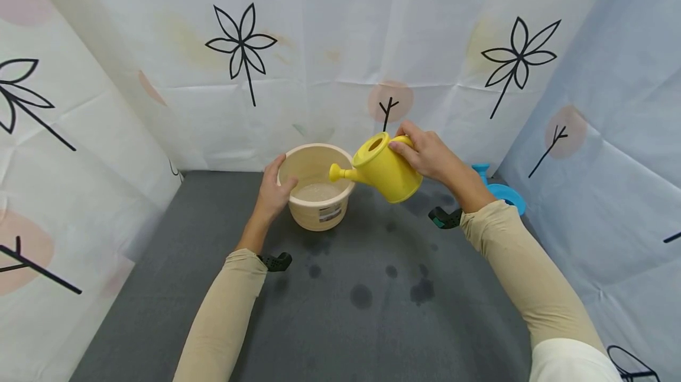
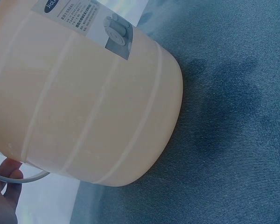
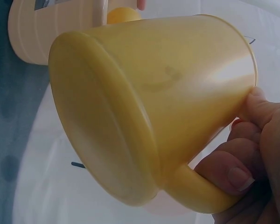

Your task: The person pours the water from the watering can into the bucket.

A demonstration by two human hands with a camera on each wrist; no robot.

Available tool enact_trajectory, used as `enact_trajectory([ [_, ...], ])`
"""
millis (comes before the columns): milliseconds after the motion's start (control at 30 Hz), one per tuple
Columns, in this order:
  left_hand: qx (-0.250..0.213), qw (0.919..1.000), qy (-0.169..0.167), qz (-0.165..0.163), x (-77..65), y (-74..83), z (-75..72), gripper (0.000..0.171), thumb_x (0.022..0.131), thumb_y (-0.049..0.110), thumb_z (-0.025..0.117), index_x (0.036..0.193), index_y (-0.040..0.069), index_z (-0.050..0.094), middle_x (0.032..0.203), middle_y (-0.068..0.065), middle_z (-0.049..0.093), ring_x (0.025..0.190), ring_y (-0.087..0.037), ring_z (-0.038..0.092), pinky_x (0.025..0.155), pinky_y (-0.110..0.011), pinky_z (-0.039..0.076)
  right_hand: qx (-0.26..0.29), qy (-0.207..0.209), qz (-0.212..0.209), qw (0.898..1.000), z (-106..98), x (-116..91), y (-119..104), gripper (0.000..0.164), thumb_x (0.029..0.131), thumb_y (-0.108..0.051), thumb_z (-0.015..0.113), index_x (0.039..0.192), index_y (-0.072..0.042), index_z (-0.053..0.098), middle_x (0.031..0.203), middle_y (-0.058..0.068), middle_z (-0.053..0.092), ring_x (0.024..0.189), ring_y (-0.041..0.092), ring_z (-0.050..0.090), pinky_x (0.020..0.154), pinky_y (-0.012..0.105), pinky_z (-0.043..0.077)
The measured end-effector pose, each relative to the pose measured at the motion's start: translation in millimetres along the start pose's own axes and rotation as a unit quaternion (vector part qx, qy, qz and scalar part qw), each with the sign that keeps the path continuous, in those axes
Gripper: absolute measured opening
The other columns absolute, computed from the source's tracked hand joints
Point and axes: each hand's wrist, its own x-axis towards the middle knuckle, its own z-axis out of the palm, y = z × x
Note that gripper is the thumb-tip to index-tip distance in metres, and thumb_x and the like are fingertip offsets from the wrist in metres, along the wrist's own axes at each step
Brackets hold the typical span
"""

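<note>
Left hand (image 1: 271,194) grips a round, ribbed bucket (image 1: 308,214) at its 9 o'clock; at 3, right hand (image 1: 430,154) grips a smooth watering can (image 1: 388,170).

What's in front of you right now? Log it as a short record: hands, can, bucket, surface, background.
Left hand: the left hand holds the bucket at its left rim
Right hand: the right hand grips the yellow watering can by its handle
Can: off the surface, tilted, spout toward the bucket
Stream: none visible
Bucket: upright, cream; contents unclear
Surface: dark grey, with darker spots
Background: white cloth with plant drawings; blue object at right, partly hidden
</note>
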Motion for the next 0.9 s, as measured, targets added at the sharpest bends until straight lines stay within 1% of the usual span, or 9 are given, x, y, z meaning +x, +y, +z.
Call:
enact_trajectory([
  [333,-0.001,1.0000,0.002,0.003,1.5,-2.0,1.4,0.071,0.095,0.012,0.064,0.159,0.008,0.035,0.161,-0.023,0.031,0.148,-0.040,0.035,0.124,-0.053,0.029,-0.002,-0.003,0.008,1.000,-1.1,0.3,-2.2,0.023,0.109,-0.026,0.048,0.110,-0.003,0.047,0.079,0.010,0.047,0.068,0.023,0.050,0.066,0.037,0.046],
  [567,-0.003,1.0000,0.004,0.002,1.9,-1.9,0.9,0.070,0.095,0.012,0.064,0.159,0.008,0.035,0.160,-0.023,0.032,0.148,-0.039,0.035,0.124,-0.052,0.029,-0.001,-0.006,0.000,1.000,-0.8,1.3,-2.0,0.024,0.109,-0.027,0.047,0.111,-0.004,0.047,0.079,0.010,0.046,0.068,0.022,0.049,0.066,0.038,0.045],
  [900,-0.005,1.0000,0.005,-0.001,1.5,-1.9,1.4,0.069,0.095,0.012,0.064,0.158,0.009,0.036,0.160,-0.022,0.032,0.148,-0.039,0.035,0.124,-0.052,0.028,0.002,-0.015,0.001,1.000,-1.8,3.1,-3.6,0.024,0.109,-0.028,0.047,0.110,-0.004,0.046,0.079,0.009,0.045,0.068,0.022,0.049,0.066,0.038,0.046],
])
